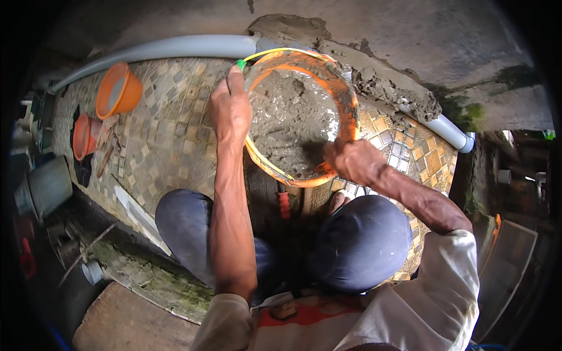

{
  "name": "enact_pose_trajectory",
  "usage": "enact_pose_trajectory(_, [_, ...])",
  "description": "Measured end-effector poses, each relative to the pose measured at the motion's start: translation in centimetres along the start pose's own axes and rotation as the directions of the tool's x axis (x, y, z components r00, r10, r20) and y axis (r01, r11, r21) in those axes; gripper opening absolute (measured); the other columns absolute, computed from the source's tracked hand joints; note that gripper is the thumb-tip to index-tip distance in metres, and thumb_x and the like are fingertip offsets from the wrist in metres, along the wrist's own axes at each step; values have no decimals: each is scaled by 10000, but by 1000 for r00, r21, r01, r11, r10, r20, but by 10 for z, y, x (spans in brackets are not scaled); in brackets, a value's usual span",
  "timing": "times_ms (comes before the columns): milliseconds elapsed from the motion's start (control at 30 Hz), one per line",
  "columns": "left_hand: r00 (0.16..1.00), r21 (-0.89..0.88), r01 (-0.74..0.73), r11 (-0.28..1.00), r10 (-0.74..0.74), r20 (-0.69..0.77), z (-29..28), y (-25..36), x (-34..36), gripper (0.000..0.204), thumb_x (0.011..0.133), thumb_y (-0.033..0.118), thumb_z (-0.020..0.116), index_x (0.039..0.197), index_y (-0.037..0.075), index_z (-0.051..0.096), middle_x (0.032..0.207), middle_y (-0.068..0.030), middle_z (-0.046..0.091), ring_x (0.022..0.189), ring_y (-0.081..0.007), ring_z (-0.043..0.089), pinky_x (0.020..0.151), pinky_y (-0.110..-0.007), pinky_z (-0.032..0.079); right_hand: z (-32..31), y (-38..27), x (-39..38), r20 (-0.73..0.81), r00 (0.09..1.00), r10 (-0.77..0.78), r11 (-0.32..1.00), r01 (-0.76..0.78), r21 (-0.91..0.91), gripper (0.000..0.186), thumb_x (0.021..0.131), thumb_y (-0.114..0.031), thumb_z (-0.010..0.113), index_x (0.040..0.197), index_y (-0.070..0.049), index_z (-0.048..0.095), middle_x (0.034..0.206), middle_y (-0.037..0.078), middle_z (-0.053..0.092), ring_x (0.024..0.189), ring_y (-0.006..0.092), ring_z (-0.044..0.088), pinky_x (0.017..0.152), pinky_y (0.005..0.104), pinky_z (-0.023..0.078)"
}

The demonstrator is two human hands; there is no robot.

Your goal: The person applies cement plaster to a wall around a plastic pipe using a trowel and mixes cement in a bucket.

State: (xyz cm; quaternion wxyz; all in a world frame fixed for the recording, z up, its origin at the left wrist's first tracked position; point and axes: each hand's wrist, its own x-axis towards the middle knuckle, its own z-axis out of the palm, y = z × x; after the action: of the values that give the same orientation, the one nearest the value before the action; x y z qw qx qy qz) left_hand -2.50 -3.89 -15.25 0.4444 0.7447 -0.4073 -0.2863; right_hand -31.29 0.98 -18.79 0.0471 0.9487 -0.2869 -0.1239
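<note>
An orange bucket (349, 99) of wet grey mortar (293, 117) is tipped toward me in front of my knees, its rim smeared with mortar. My left hand (230, 111) is closed at the bucket's left rim, around the green grip (240, 65) of its yellow handle. On the near right side, my right hand (358, 161) is closed at the rim; its fingertips are hidden. Beyond the bucket, a grey pipe (175, 48) runs along the wall's foot, with mortar (392, 88) heaped over its middle. Below the bucket shows a red tool handle (284, 205).
Two more orange containers, an upper bucket (119, 90) and a lower one (86, 136), stand at the left on the patterned tile floor (170, 128). A grey bucket (47, 187) lies farther left. A mossy ledge (140, 275) edges the tiles near me. The concrete wall (433, 47) rises beyond the pipe.
</note>
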Motion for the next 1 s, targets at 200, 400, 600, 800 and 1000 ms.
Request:
enact_pose_trajectory(200, [998, 50, -41, 998, 38, 59, -5, -3, 0, 598, 1049, 487, 452, 922, -45, 694, 825, -252, 689, 785, -399, 660, 790, -494, 500, -35, 65, -18, -46, 954, 296, 954, -294, 50, 284, 1092, -265, 488, 1078, -36, 656, 812, 139, 702, 467, 148, 558, 333, 332, 444])
enact_pose_trajectory(400, [999, 22, -18, 1000, 17, 38, -3, 2, -5, 591, 1051, 487, 454, 932, -32, 711, 855, -273, 702, 809, -432, 679, 782, -512, 507, -22, 66, -20, 230, 966, 117, 990, -131, 47, 243, 1051, -170, 455, 969, -44, 647, 727, 121, 665, 533, 177, 622, 448, 354, 566])
enact_pose_trajectory(600, [998, 22, -58, 998, 58, -2, 15, 10, -10, 578, 1052, 475, 464, 896, -24, 711, 833, -263, 705, 784, -426, 682, 768, -509, 508, 33, 33, 3, 221, 975, -13, 868, -99, 487, 315, 1060, -309, 528, 937, -42, 641, 561, 106, 584, 489, 207, 582, 423, 400, 491])
enact_pose_trajectory(800, [999, -51, -38, 998, 40, 31, 5, 0, -6, 586, 1057, 461, 475, 829, -37, 684, 707, -201, 657, 674, -298, 625, 696, -470, 487, -3, 26, -18, 216, 976, 6, 924, -88, 373, 374, 1054, -409, 569, 1095, -47, 653, 537, 102, 556, 448, 292, 529, 513, 455, 509])
enact_pose_trajectory(1000, [999, -50, -32, 998, 32, -11, 7, -3, -6, 590, 1059, 454, 479, 811, -46, 670, 645, -159, 618, 627, -243, 585, 655, -453, 474, -2, 24, -22, 15, 999, 43, 799, -43, 600, 378, 1050, -362, 577, 1190, -18, 647, 593, 163, 594, 401, 268, 496, 446, 424, 474])
